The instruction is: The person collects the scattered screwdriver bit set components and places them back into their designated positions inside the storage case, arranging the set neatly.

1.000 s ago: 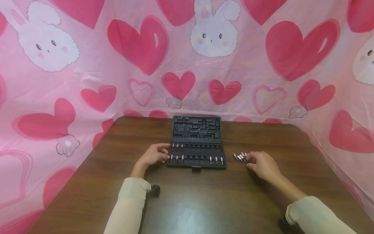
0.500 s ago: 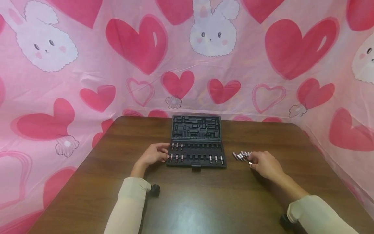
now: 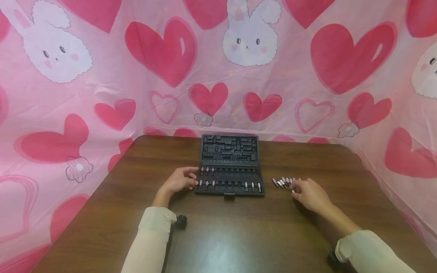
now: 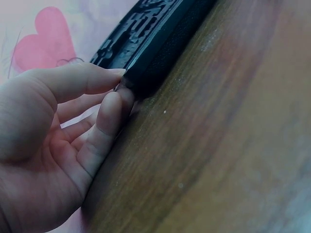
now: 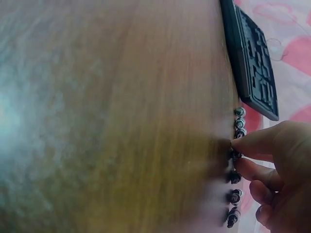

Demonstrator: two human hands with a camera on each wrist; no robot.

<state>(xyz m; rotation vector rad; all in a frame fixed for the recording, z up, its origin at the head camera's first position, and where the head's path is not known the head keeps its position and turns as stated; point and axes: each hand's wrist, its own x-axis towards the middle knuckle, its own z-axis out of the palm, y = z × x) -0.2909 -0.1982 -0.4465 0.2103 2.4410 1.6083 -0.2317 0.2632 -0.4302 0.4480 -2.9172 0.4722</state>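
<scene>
A black plastic socket case [image 3: 235, 177] lies open on the table, its moulded lid [image 3: 230, 149] raised at the back. Silver-and-dark bit sockets [image 3: 206, 185] fill slots at its left, and three more [image 3: 252, 187] sit at its front right. My left hand [image 3: 179, 180] rests its thumb and fingertips against the case's left side. To the right of the case, my right hand [image 3: 310, 193] pinches a bit socket [image 5: 235, 154] between thumb and finger, low at the tabletop. Loose bit sockets [image 3: 281, 183] lie in a row beside those fingertips, partly hidden by the hand.
The brown wooden table [image 3: 218, 231] extends around the case and toward the front. A pink curtain [image 3: 286, 76] printed with hearts and rabbits surrounds its back and sides. Dark wrist devices [image 3: 181, 222] show at both sleeves.
My right hand has shifted slightly to the right along the loose bit sockets, and more of them show. The left hand and the case have stayed in place.
</scene>
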